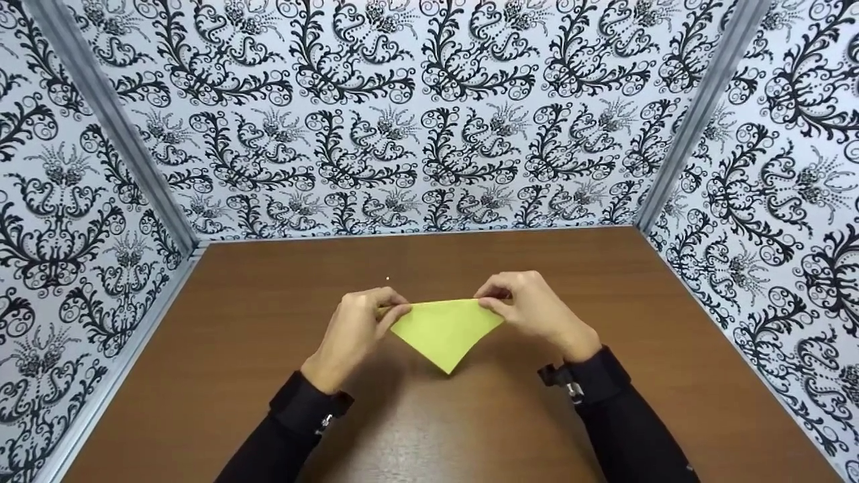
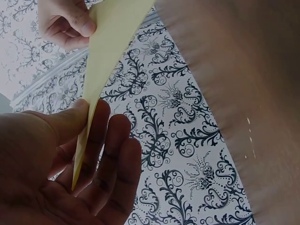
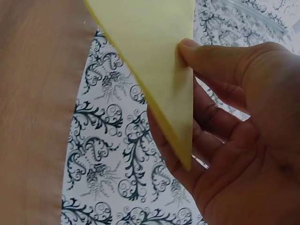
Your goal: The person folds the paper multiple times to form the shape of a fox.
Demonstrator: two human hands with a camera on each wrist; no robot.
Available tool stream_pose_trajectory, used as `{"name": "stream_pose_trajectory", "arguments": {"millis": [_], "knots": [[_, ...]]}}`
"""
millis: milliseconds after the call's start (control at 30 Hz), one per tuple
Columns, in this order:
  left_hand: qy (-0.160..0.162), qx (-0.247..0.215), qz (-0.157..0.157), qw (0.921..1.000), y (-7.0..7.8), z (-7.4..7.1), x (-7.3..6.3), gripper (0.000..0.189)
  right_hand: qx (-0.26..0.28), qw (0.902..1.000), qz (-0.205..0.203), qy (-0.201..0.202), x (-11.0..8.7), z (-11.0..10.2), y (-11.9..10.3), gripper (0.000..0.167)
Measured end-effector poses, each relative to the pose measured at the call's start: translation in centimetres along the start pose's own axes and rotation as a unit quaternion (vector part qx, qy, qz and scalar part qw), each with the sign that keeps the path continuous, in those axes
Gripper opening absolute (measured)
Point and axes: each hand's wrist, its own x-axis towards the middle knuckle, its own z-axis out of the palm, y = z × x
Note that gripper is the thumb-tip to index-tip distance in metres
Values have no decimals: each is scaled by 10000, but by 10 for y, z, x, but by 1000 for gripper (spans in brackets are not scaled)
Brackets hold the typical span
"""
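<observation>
A sheet of yellow paper (image 1: 446, 332), folded into a triangle, is held up over the table in the head view, its long edge on top and one corner pointing down. My left hand (image 1: 356, 325) pinches the left end of that edge between thumb and fingers. At the other end, my right hand (image 1: 537, 308) pinches the paper the same way. In the left wrist view the paper's tip (image 2: 79, 168) passes between thumb and fingers. The right wrist view shows the thumb pressed on the paper's face (image 3: 159, 56), with the fingers behind it.
A brown wooden table (image 1: 268, 275) lies beneath both hands. Around it stand walls (image 1: 416, 121) with a black floral pattern on white, joined by grey metal posts (image 1: 698, 121). A tiny white speck (image 1: 387, 278) shows on the table behind the left hand.
</observation>
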Motion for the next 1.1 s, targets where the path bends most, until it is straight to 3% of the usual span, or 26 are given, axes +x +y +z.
{"name": "stream_pose_trajectory", "arguments": {"millis": [233,433,633,833,1100], "knots": [[-371,110,-611,9974,-7,5,1,5,-24,9976,620,-309,-3,3,12,8],[-706,498,-730,9936,-16,10,0,5,-584,9930,843,-586,-2,15,19,11],[-1082,866,-854,9867,-21,14,-5,5,-792,9856,1173,-924,-5,31,24,15],[-1395,1086,-707,9817,-22,13,-10,9,-1013,9815,1134,-1163,-7,39,26,15],[-1518,1251,-388,9797,-26,12,-13,15,-1232,9773,1171,-1269,-9,47,30,14]]}}
